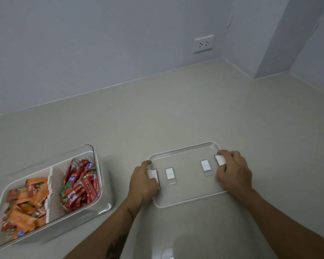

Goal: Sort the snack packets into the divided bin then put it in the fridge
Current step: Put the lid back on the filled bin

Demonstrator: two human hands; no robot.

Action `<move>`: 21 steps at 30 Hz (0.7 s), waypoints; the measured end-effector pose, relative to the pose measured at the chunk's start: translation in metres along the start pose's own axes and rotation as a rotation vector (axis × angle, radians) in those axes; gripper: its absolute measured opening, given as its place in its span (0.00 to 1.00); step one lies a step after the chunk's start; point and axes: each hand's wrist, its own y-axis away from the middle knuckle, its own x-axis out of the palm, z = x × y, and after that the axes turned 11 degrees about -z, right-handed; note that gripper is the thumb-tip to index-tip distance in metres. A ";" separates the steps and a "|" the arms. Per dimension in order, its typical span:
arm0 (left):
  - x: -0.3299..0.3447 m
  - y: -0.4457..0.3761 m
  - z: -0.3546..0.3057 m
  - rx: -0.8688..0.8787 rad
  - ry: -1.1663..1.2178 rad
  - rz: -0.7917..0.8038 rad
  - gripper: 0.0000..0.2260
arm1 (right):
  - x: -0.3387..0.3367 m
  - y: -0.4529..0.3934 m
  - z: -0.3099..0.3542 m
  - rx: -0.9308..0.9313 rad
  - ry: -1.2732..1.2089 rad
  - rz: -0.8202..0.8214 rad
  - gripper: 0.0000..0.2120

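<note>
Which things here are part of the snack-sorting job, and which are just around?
Job:
divided bin
orange packets
red packets
clear lid, gripped at its end clips by left hand and right hand

Just around:
wall socket
counter

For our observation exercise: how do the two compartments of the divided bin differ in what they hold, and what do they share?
The left compartment holds orange packets; the right compartment holds red packets with green trim. The orange packets lie mostly flat in a heap, while several red packets lean up against the far wall. Both compartments sit in the same white perforated insert, split by one divider, and both are open on top, with no lid on.
</note>
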 end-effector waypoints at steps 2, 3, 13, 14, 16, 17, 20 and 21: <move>-0.001 0.003 0.003 0.030 0.022 -0.049 0.26 | 0.000 -0.002 -0.002 -0.006 -0.024 -0.004 0.21; -0.001 0.007 0.004 0.059 0.031 -0.079 0.25 | 0.001 -0.001 -0.003 -0.014 -0.027 -0.007 0.20; -0.031 0.036 -0.018 0.381 0.188 -0.414 0.21 | -0.018 0.035 0.018 0.152 -0.190 -0.030 0.24; -0.039 0.036 -0.022 0.417 0.198 -0.445 0.21 | -0.022 0.038 0.022 0.156 -0.205 0.003 0.25; -0.055 0.039 -0.026 0.465 0.229 -0.492 0.20 | -0.030 0.038 0.033 0.165 -0.231 0.066 0.27; -0.063 0.041 -0.026 0.467 0.248 -0.508 0.20 | -0.034 0.038 0.039 0.168 -0.239 0.084 0.27; -0.087 0.046 -0.019 0.413 0.292 -0.562 0.21 | -0.047 0.035 0.064 0.104 -0.250 0.077 0.28; -0.096 0.048 -0.015 0.395 0.303 -0.590 0.21 | -0.051 0.034 0.073 0.063 -0.240 0.069 0.27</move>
